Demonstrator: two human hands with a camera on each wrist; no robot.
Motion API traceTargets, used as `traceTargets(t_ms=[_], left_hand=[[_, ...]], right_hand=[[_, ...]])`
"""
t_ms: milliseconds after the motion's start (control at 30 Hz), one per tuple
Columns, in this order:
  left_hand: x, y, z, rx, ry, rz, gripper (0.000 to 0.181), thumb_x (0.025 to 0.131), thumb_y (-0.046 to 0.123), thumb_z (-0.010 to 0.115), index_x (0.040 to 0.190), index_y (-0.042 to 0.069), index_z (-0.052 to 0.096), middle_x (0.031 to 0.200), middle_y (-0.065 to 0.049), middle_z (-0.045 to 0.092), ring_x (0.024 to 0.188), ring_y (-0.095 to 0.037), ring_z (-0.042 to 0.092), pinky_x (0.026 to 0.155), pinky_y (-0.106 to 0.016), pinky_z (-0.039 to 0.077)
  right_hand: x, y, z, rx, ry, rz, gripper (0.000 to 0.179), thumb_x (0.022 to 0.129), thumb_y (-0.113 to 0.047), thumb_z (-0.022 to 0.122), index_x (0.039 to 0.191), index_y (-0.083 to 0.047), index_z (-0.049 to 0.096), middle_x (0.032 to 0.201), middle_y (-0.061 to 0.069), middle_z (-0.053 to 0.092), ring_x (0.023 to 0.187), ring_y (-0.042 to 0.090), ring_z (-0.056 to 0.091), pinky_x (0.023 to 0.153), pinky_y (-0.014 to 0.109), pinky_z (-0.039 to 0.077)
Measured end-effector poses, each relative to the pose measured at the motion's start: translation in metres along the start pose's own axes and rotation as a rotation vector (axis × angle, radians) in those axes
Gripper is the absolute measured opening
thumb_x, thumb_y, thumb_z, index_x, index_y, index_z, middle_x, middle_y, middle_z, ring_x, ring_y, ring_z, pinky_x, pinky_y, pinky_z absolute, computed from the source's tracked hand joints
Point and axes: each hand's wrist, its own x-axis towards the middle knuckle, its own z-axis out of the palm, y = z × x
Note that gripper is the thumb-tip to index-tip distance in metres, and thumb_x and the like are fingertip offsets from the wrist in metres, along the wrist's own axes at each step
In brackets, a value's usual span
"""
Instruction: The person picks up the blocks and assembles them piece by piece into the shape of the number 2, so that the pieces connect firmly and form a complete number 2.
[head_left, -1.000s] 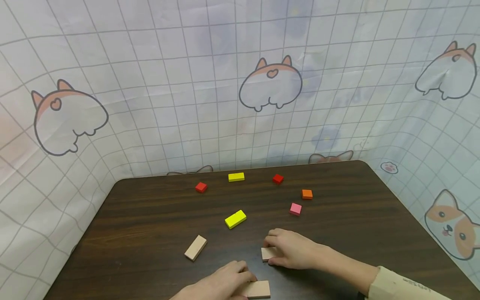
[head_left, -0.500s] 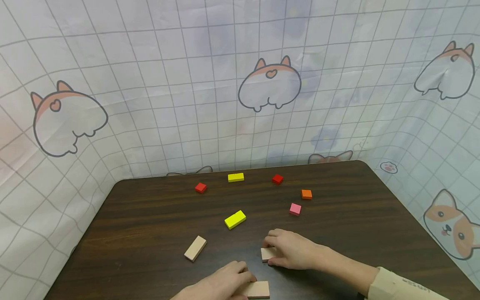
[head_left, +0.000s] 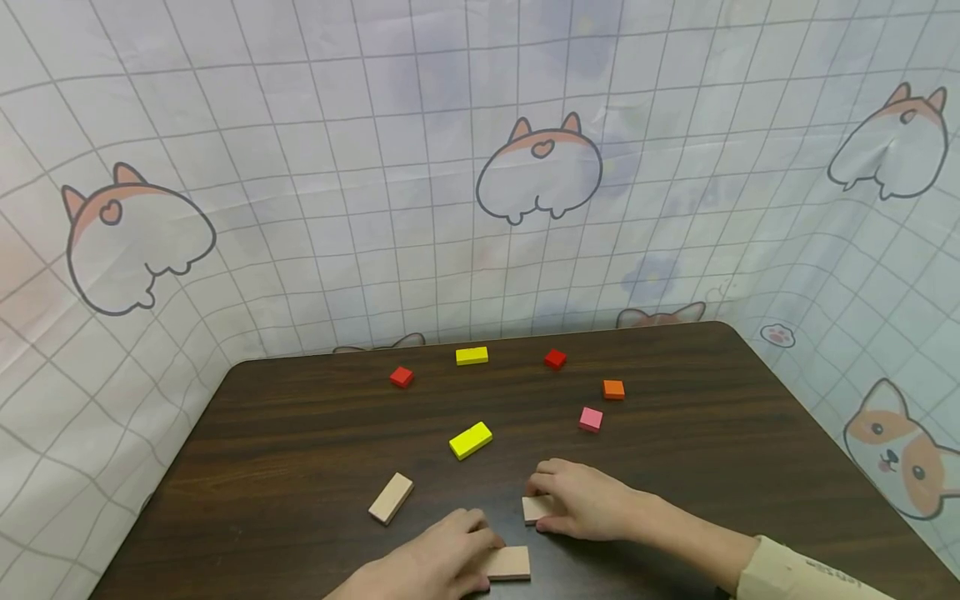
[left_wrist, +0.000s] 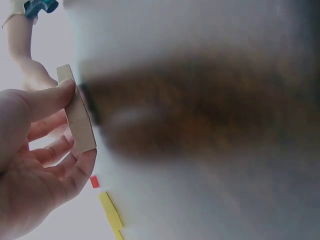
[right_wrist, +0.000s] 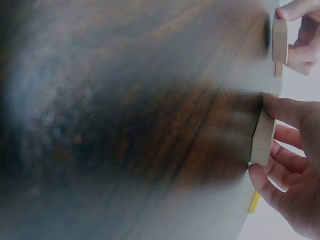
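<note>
My left hand (head_left: pixel 438 557) grips a plain wooden block (head_left: pixel 508 563) near the front of the table; the left wrist view shows the thumb on one side of this block (left_wrist: pixel 80 120) and fingers on the other. To its right and slightly farther back, my right hand (head_left: pixel 585 500) holds a second plain wooden block (head_left: pixel 537 508), partly covered by the fingers. In the right wrist view the thumb and fingertips pinch that block (right_wrist: pixel 263 137) near its two ends. A third plain wooden block (head_left: pixel 391 498) lies untouched on the left. Whether the left block touches the tabletop, I cannot tell.
Beyond the hands lie a yellow block (head_left: pixel 471 441) and, near the back edge, another yellow block (head_left: pixel 472 356). Small red (head_left: pixel 402 377), dark red (head_left: pixel 555 359), orange (head_left: pixel 613 390) and pink (head_left: pixel 590 419) pieces are scattered around them. A patterned curtain (head_left: pixel 420 208) surrounds the dark table (head_left: pixel 247 467).
Within the last half second my left hand and its block have shifted slightly away from me and to the left. My right hand has stayed in place with its block.
</note>
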Motion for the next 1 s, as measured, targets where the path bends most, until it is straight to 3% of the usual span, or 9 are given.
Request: traceTargets(t_ms=[67,233,333,633,1000], left_hand=[[0.0,0.008,-0.014,-0.013,0.015,-0.011,0.035,0.101,0.04,0.065,0.129,0.017,0.064,0.107,0.01,0.052,0.09,-0.001,0.046,0.074,-0.017,0.044],[0.003,0.033,-0.054,-0.027,0.002,-0.105,0.032,0.1,0.033,0.069,0.125,0.014,0.066,0.104,0.01,0.051,0.089,-0.002,0.046,0.076,-0.02,0.045],[0.005,0.039,-0.065,0.0,0.002,-0.162,0.03,0.098,0.028,0.073,0.123,0.013,0.067,0.103,0.01,0.051,0.089,-0.003,0.045,0.076,-0.021,0.045],[0.013,0.032,-0.072,0.005,0.025,-0.216,0.029,0.096,0.022,0.076,0.121,0.011,0.068,0.103,0.008,0.053,0.09,-0.005,0.047,0.078,-0.022,0.045],[0.024,0.026,-0.069,0.045,0.041,-0.208,0.03,0.095,0.022,0.077,0.121,0.009,0.068,0.104,0.005,0.053,0.092,-0.007,0.048,0.079,-0.022,0.044]], right_hand=[[0.0,0.0,0.0,0.001,-0.002,0.0,0.031,0.092,-0.031,0.079,0.116,-0.015,0.069,0.105,-0.01,0.06,0.09,0.003,0.053,0.084,0.025,0.051],[0.001,-0.001,-0.001,-0.002,-0.003,-0.003,0.031,0.092,-0.03,0.079,0.116,-0.014,0.069,0.105,-0.009,0.06,0.09,0.003,0.053,0.085,0.025,0.051],[0.001,-0.002,-0.001,-0.003,-0.004,0.0,0.032,0.091,-0.03,0.08,0.117,-0.014,0.069,0.105,-0.009,0.061,0.09,0.003,0.053,0.084,0.025,0.051],[0.002,-0.001,0.0,0.004,-0.01,0.004,0.032,0.091,-0.031,0.08,0.117,-0.014,0.07,0.104,-0.009,0.061,0.089,0.003,0.053,0.084,0.025,0.051],[0.001,0.0,0.001,-0.015,0.034,-0.04,0.03,0.091,-0.029,0.081,0.114,-0.013,0.069,0.102,-0.009,0.059,0.087,0.002,0.051,0.081,0.023,0.05]])
